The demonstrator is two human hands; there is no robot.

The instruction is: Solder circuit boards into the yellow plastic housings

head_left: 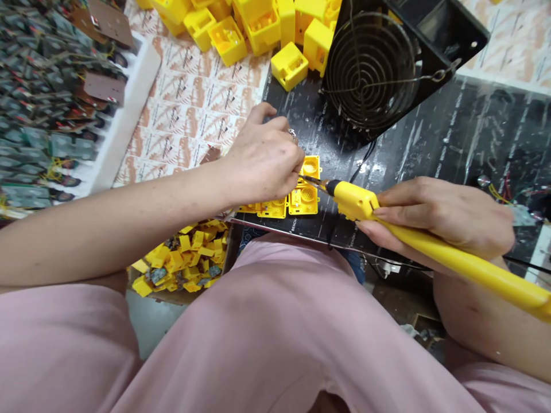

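Note:
My right hand (443,215) is wrapped around a long yellow soldering iron (413,235), its dark tip pointing left at a row of small yellow plastic housings (301,198) on the black mat (430,143). My left hand (264,158) is curled over the housings from the left, fingers pinched together at the spot where the tip touches; what the fingers pinch is hidden. A ring shows on one finger. My legs in pink trousers (275,321) fill the bottom of the view.
A black wire-guarded fan (379,63) stands behind the housings. Yellow plastic boxes (253,28) are piled at the back. A box of yellow scraps (185,258) sits below the table edge at left. Circuit boards (43,103) crowd the far left.

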